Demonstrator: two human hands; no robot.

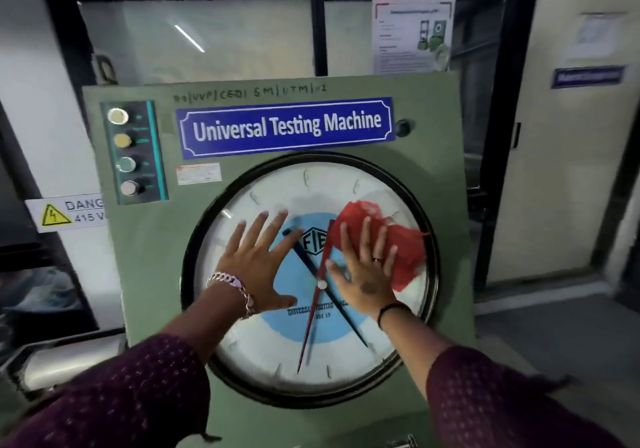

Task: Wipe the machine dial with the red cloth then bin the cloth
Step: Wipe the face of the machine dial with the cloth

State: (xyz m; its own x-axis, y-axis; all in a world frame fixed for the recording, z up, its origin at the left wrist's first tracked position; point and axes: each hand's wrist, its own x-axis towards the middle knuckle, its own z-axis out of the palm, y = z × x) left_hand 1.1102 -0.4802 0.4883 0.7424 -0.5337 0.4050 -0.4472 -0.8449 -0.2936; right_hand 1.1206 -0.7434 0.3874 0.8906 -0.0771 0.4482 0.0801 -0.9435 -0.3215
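Observation:
The round machine dial [304, 354] fills the green front panel, with a white face, a blue centre, and red and black needles under glass. My left hand [258, 267] lies flat on the left half of the glass, fingers spread, holding nothing. My right hand [367, 271] presses the red cloth [401, 240] flat against the right side of the dial. The cloth bunches out above and to the right of my fingers. No bin is in view.
The green Universal Testing Machine [145, 257] carries a blue nameplate [285, 127] and a column of push buttons [126, 153] at upper left. A danger sign [69, 214] hangs at left. A cream door [568, 136] stands at right, grey floor below it.

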